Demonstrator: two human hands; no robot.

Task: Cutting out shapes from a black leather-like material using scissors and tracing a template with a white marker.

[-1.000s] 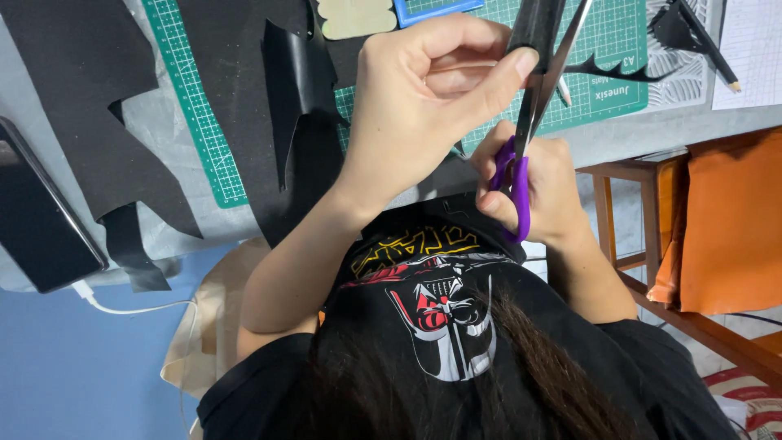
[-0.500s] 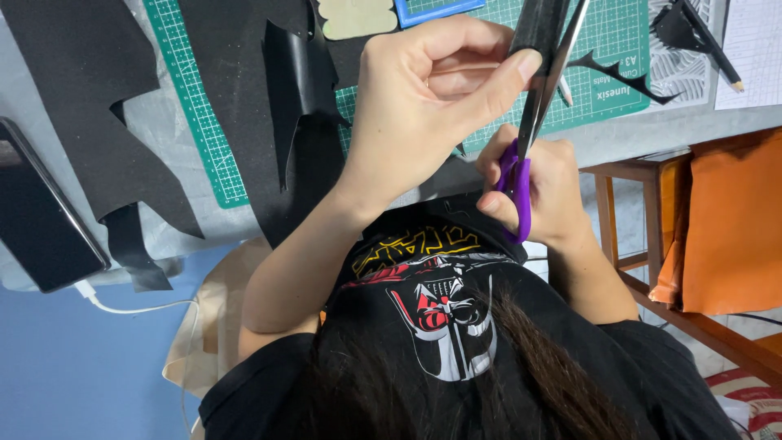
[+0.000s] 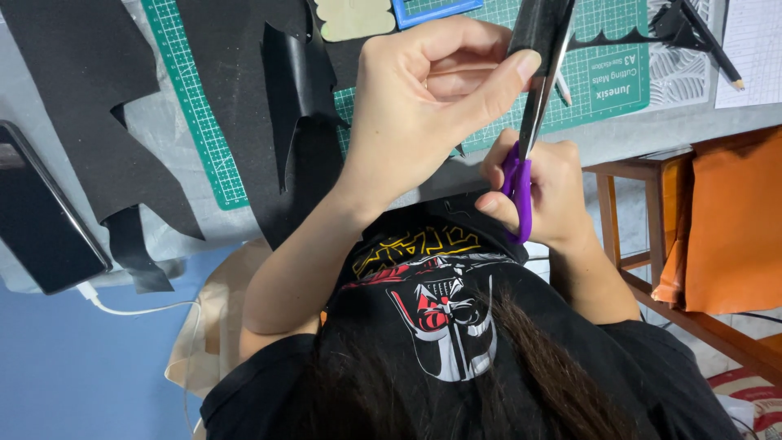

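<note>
**Scissors running up into the black strip**

Nearest, at centre frame, the right hand (image 3: 547, 194) is gripping the purple-handled scissors (image 3: 521, 175), blades pointing up-frame. Just above, the left hand (image 3: 423, 98) is pinching the narrow black sheet strip (image 3: 538, 24), its long axis alongside the blades. Beyond, the green cutting mat (image 3: 607, 77) is lying on the grey surface (image 3: 643, 138), a black phone (image 3: 41, 216) far left.
</note>
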